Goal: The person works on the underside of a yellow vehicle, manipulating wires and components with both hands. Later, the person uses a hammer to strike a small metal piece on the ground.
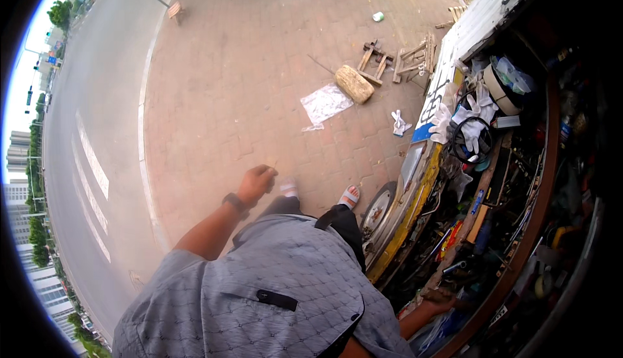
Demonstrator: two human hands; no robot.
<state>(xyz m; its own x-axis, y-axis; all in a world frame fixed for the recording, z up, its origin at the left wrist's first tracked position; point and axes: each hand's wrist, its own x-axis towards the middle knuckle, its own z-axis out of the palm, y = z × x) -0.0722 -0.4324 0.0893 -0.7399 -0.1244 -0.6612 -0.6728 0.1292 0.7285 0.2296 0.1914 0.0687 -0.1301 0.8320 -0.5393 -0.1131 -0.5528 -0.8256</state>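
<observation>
Over the brick pavement, my left hand (258,181) is held out with its fingers closed, a dark watch (235,202) on its wrist. A faint thin sliver seems to rise from the fingertips, too small to name. My right hand (440,301) reaches down among the tools inside the cart's long open compartment (551,124). Shade and clutter hide its fingers. Around it lie clear plastic bags (436,337), a metal tube (455,268) and a wooden strip (478,223). Farther along the compartment are white work gloves (477,114) and a coil of black cable (456,142).
The cart's wheel (379,207) and yellow edge (403,225) stand beside my right leg. Ahead on the pavement lie a clear plastic sheet (326,103), a padded roll (354,84), a white glove (400,123) and wooden folding stools (414,59). A curb (141,137) borders the road at left.
</observation>
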